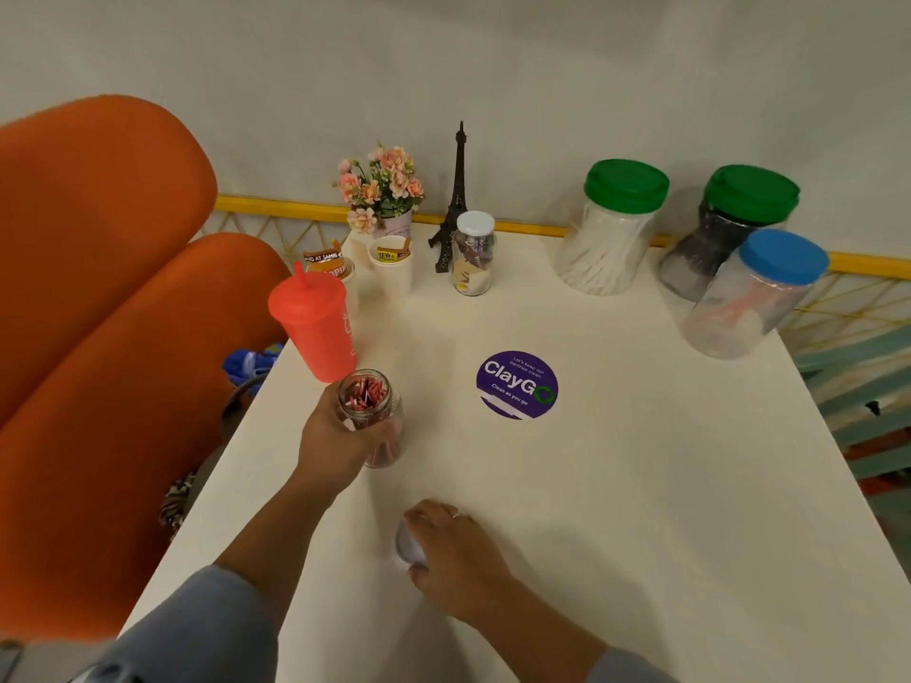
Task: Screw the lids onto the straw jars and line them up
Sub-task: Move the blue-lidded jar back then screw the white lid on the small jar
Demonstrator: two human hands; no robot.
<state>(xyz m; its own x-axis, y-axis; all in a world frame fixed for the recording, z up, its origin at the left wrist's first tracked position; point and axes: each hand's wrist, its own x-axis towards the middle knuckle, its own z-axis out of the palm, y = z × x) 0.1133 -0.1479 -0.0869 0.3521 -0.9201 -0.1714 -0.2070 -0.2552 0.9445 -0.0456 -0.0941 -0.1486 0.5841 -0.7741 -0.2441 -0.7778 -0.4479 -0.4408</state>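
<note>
Centre-left, my left hand (335, 446) grips the lidless jar (372, 416); lower centre, my right hand (458, 549) curls over the white lid (406, 547). I'd seat it level before twisting.

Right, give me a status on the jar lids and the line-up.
Done: the small white-lidded jar, both green-lidded jars and the blue-lidded jar are capped. In hand: the left hand grips the open jar of red straws; the right hand curls over a white lid on the table. Left: screw that lid on, then straighten the row, since the blue-lidded jar sits forward of the others.
</note>
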